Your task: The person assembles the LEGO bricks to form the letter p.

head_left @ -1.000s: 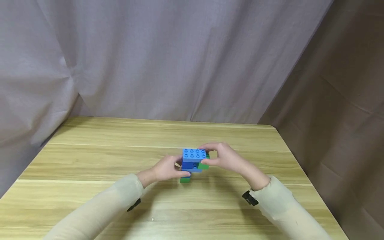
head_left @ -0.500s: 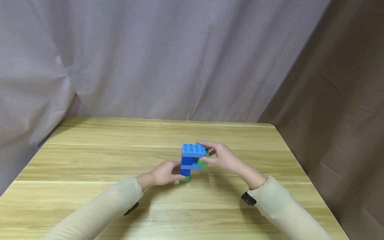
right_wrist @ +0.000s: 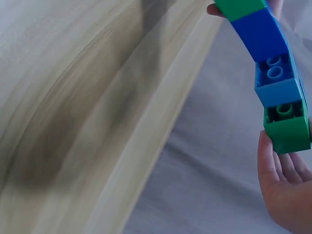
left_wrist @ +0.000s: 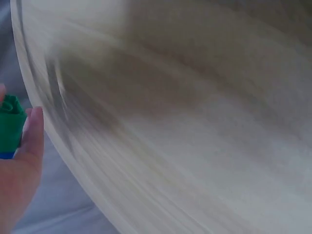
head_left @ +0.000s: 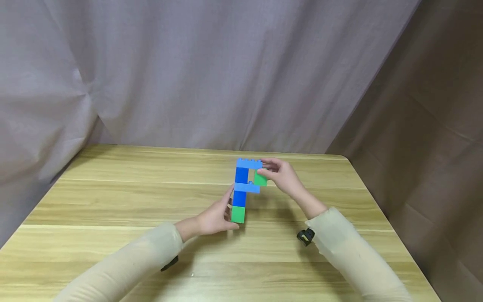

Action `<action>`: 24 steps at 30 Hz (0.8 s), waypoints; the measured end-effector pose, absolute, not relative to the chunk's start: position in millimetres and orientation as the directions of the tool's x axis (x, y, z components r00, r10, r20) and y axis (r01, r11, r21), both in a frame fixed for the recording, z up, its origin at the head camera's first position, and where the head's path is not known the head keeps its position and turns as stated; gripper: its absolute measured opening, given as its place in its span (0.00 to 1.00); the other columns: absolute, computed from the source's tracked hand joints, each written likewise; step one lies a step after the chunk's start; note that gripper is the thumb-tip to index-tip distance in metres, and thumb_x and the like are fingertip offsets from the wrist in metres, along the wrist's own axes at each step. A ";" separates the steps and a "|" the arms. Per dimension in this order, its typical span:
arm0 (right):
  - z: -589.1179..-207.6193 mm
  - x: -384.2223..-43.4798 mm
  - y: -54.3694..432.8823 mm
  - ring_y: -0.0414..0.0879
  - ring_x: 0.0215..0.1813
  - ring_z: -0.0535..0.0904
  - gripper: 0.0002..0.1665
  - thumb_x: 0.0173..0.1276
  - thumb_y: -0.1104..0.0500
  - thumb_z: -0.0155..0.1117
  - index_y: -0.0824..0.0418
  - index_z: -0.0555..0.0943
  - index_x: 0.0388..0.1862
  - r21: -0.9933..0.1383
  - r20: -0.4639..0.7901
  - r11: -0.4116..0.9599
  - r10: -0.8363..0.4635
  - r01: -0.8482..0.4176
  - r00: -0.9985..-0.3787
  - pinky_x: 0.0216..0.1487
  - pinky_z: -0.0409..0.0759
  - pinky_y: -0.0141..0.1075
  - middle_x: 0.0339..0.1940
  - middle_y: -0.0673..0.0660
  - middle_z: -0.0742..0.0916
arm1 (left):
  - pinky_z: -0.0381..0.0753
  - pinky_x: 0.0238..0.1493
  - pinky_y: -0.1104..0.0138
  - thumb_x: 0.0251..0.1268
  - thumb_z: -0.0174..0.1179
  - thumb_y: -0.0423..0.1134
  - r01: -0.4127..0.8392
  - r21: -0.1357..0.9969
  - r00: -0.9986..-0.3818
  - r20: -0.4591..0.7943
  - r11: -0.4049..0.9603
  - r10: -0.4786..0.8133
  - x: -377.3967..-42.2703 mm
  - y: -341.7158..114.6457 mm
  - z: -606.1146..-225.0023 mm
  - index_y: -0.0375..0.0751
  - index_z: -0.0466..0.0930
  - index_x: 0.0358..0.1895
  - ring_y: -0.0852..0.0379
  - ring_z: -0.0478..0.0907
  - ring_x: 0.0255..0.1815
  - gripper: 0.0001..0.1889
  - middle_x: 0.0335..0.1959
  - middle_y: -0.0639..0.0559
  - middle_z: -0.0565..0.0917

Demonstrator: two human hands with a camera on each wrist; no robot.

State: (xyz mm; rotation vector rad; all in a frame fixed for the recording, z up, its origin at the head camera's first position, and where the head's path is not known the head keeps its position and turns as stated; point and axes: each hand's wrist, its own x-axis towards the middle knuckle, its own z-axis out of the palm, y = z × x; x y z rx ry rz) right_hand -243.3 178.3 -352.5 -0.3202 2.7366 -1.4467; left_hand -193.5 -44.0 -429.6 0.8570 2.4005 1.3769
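A P-shaped build of toy bricks (head_left: 240,198) is held up over the table, its side turned toward the head camera. Two long light blue bricks run across its top and middle, with dark blue bricks on the left and a green brick (head_left: 238,214) at the foot. My left hand (head_left: 214,218) grips this lower end, thumb by the foot and fingers along the left side. At the upper right, my right hand (head_left: 283,176) pinches another green brick (head_left: 260,178) between the light blue ones. In the right wrist view, hollow undersides show on a light blue brick (right_wrist: 280,90).
The wooden table (head_left: 124,201) lies below the hands. A grey curtain (head_left: 181,84) hangs behind it, and a brown one (head_left: 434,147) on the right. A tiny pale speck (head_left: 192,274) lies on the table near the front.
Both hands have tilted the brick build, so its studded top faces away and its side faces the head camera. The upper end and right hand have risen; the left hand has shifted slightly right.
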 end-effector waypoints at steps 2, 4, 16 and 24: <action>-355.1 -246.0 177.8 0.56 0.55 0.79 0.28 0.66 0.54 0.62 0.65 0.72 0.61 -0.828 0.060 0.541 -0.172 -0.145 -0.983 0.51 0.82 0.44 0.55 0.65 0.82 | 0.81 0.41 0.72 0.51 0.68 0.29 0.387 0.841 -0.791 0.092 0.378 0.605 -192.5 -43.3 -429.4 0.40 0.26 0.74 0.55 0.77 0.39 0.59 0.48 0.40 0.74; -358.6 -247.9 177.0 0.55 0.52 0.80 0.27 0.66 0.54 0.61 0.66 0.73 0.60 -0.833 0.056 0.538 -0.144 -0.125 -0.988 0.48 0.82 0.43 0.54 0.66 0.82 | 0.81 0.41 0.72 0.53 0.66 0.30 0.402 0.830 -0.787 0.098 0.386 0.609 -191.9 -43.0 -428.7 0.41 0.25 0.73 0.56 0.77 0.39 0.58 0.49 0.41 0.74; -373.7 -252.0 170.0 0.57 0.59 0.75 0.26 0.68 0.53 0.58 0.67 0.73 0.60 -0.796 0.002 0.601 -0.122 -0.076 -0.993 0.59 0.77 0.45 0.58 0.66 0.79 | 0.78 0.55 0.61 0.54 0.67 0.36 0.379 0.814 -0.820 0.075 0.441 0.567 -191.0 -44.2 -428.3 0.38 0.31 0.74 0.51 0.75 0.50 0.55 0.58 0.39 0.72; -386.8 -256.6 167.8 0.59 0.64 0.71 0.27 0.71 0.54 0.54 0.67 0.68 0.64 -0.789 -0.057 0.612 -0.169 -0.060 -0.984 0.65 0.72 0.47 0.63 0.67 0.75 | 0.68 0.67 0.52 0.51 0.70 0.42 0.371 0.740 -0.867 0.058 0.562 0.495 -189.8 -42.8 -432.7 0.33 0.41 0.73 0.40 0.64 0.66 0.53 0.68 0.32 0.58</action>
